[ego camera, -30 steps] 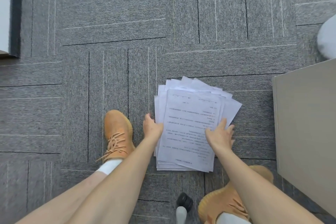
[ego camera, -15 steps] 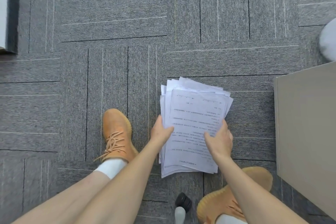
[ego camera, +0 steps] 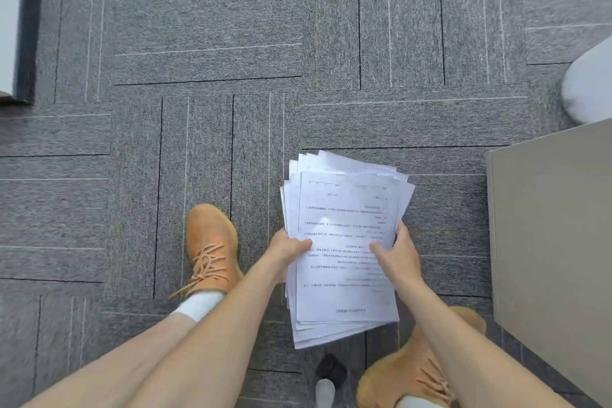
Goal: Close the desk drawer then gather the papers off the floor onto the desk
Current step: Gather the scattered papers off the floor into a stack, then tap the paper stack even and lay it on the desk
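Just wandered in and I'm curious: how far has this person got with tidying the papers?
Done: the white printed sheets are squared into one stack. In hand: left hand and right hand each grip a side of it above the grey carpet. Left: setting it on the desk. No drawer is visible, so that step cannot be judged.

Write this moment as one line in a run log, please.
stage: gathering papers | left hand: grips paper stack, left edge | right hand: grips right edge | stack: above carpet
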`<state>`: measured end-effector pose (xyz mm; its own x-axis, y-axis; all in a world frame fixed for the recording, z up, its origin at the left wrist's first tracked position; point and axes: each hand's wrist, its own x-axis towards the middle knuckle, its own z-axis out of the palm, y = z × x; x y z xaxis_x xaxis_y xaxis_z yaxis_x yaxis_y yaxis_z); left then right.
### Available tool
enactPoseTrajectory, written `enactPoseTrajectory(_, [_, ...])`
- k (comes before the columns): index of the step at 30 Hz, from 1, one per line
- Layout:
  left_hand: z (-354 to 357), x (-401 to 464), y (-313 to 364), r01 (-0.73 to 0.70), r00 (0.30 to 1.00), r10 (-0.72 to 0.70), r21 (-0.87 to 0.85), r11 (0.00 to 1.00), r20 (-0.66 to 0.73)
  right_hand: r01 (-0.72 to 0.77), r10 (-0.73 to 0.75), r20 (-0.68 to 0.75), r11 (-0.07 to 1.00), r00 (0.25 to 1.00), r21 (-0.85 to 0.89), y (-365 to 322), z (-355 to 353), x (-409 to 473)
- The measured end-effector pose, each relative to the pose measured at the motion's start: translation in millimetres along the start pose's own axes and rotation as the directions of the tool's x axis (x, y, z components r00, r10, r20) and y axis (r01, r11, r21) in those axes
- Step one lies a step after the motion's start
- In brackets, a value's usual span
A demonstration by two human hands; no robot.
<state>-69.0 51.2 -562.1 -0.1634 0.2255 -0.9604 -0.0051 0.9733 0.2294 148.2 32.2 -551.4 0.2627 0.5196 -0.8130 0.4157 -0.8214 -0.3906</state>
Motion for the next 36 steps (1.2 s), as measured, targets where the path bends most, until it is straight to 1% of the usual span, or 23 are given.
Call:
enactPoseTrajectory(2, [-5,-12,10,0.006,1.000,-0.006,0.005,1.000,0.029,-0.018,0.018,0.012,0.999,1.000,0.033,-4,-10,0])
enactPoseTrajectory(3, [-9,-17,17,0.013,0.999,-0.012,-0.014,1.000,0.053,-0.044,0.042,0.022,0.996,0.999,0.082,-6,-16,0])
enactPoseTrajectory(5, [-17,-30,33,0.015,0.995,-0.011,-0.046,0.999,0.100,-0.117,0.102,0.072,0.964,0.992,0.238,-16,-28,-3])
enactPoseTrajectory(7, [-24,-46,51,-0.019,0.993,0.027,-0.069,0.997,0.117,-0.153,0.107,0.141,0.916,0.984,0.370,-34,-41,-13])
enactPoseTrajectory(9, [-29,-70,72,-0.071,0.988,0.079,-0.066,0.995,0.131,-0.109,0.057,0.139,0.910,0.989,0.399,-54,-55,-26])
enactPoseTrajectory(14, [-40,-152,127,-0.228,0.961,0.237,-0.077,0.971,0.140,0.055,-0.095,0.070,0.896,0.993,0.441,-118,-109,-85])
enactPoseTrajectory(16, [-43,-200,150,-0.301,0.934,0.317,-0.114,0.947,0.164,0.153,-0.188,0.028,0.869,0.982,0.471,-148,-138,-122])
enactPoseTrajectory(18, [-43,-258,172,-0.378,0.895,0.396,-0.125,0.917,0.205,0.274,-0.294,-0.040,0.820,0.955,0.503,-178,-170,-167])
enactPoseTrajectory(21, [-48,-343,197,-0.489,0.797,0.519,-0.175,0.855,0.310,0.434,-0.412,-0.160,0.751,0.897,0.498,-212,-219,-241])
enactPoseTrajectory(24, [-52,-425,209,-0.615,0.694,0.641,-0.192,0.765,0.329,0.563,-0.482,-0.291,0.700,0.826,0.440,-228,-267,-316])
enactPoseTrajectory(26, [-52,-483,208,-0.690,0.615,0.704,-0.188,0.699,0.356,0.632,-0.527,-0.350,0.655,0.775,0.414,-233,-297,-372])
enactPoseTrajectory(28, [-50,-543,199,-0.755,0.537,0.759,-0.192,0.627,0.369,0.708,-0.575,-0.415,0.604,0.705,0.365,-230,-323,-435])
enactPoseTrajectory(30, [-49,-596,191,-0.824,0.424,0.836,-0.235,0.516,0.347,0.768,-0.584,-0.507,0.552,0.634,0.324,-220,-343,-497])
enactPoseTrajectory(32, [-46,-648,176,-0.879,0.315,0.883,-0.244,0.409,0.348,0.811,-0.571,-0.592,0.509,0.568,0.287,-202,-362,-556])
enactPoseTrajectory(34, [-40,-695,157,-0.910,0.208,0.888,-0.251,0.328,0.409,0.851,-0.546,-0.674,0.459,0.498,0.257,-177,-376,-613])
enactPoseTrajectory(36, [-30,-740,135,-0.926,0.100,0.878,-0.279,0.254,0.467,0.878,-0.528,-0.724,0.415,0.445,0.237,-148,-388,-671])
